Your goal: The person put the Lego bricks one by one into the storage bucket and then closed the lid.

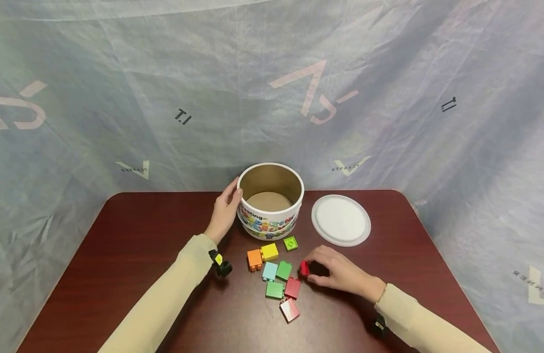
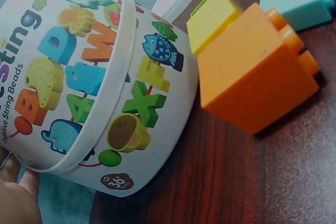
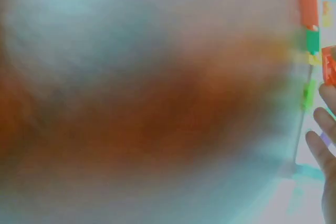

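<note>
My left hand (image 1: 224, 212) rests against the left side of a white toy bucket (image 1: 268, 230), fingers and thumb fairly straight by its rim. The bucket stands upright, uncovered, with only its bare floor visible inside. Between the thumb and fingers of my right hand (image 1: 338, 270) a small red building block (image 1: 304, 268) is pinched, just right of the other blocks. Nearest it lie another red block (image 1: 292, 288) and a green block (image 1: 284, 270). The right wrist view is mostly blurred; at its right edge some fingers (image 3: 321, 140) and the red block show.
Before the bucket lie an orange block (image 1: 254, 260), a yellow block (image 1: 269, 252), a lime block (image 1: 291, 243), a light blue block (image 1: 270, 271), a second green block (image 1: 274, 289) and a glossy red block (image 1: 290, 310). A white round lid (image 1: 341, 220) lies right of the bucket.
</note>
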The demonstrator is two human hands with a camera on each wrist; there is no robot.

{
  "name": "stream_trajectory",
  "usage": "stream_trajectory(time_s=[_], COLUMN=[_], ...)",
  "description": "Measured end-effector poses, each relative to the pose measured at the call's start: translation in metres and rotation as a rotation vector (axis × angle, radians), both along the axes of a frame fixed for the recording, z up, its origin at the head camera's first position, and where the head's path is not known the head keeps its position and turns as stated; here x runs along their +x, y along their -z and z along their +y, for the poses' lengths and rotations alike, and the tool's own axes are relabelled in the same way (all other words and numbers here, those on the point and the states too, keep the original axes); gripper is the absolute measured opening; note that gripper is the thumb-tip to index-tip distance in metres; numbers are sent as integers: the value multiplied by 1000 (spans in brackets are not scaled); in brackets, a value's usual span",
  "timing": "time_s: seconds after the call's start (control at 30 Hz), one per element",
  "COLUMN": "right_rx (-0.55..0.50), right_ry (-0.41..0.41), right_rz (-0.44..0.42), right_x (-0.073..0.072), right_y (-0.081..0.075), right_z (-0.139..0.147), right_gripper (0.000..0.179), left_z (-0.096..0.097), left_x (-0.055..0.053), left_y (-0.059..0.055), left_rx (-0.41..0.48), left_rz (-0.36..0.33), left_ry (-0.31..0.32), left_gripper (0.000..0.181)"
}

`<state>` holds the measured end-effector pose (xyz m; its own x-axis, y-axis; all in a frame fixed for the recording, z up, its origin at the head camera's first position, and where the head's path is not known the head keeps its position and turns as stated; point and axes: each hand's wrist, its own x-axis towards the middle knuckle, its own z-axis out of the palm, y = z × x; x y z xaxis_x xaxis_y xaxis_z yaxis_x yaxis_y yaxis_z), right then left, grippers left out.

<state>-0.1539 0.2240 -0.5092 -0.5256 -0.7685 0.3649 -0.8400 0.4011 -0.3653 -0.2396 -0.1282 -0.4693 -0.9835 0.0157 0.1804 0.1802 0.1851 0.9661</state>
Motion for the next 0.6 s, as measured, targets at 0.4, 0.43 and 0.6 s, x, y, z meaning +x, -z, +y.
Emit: stream_trajectory(time_s=[0.4, 0.43, 0.6], right_rx=[-70, -75, -104], right_ry=[24, 39, 97], right_rz=[25, 29, 32], right_x=[-26, -29, -43], right_y=[-55, -59, -80], right_z=[5, 5, 5], right_gripper=[39, 40, 38], left_z=[2, 2, 1], left_x=[-1, -1, 1], left_y=[0, 0, 1], left_rx=[-27, -25, -10], left_rz=[-2, -1, 5], left_ry=[-10, -7, -5], left_gripper=[55, 55, 55])
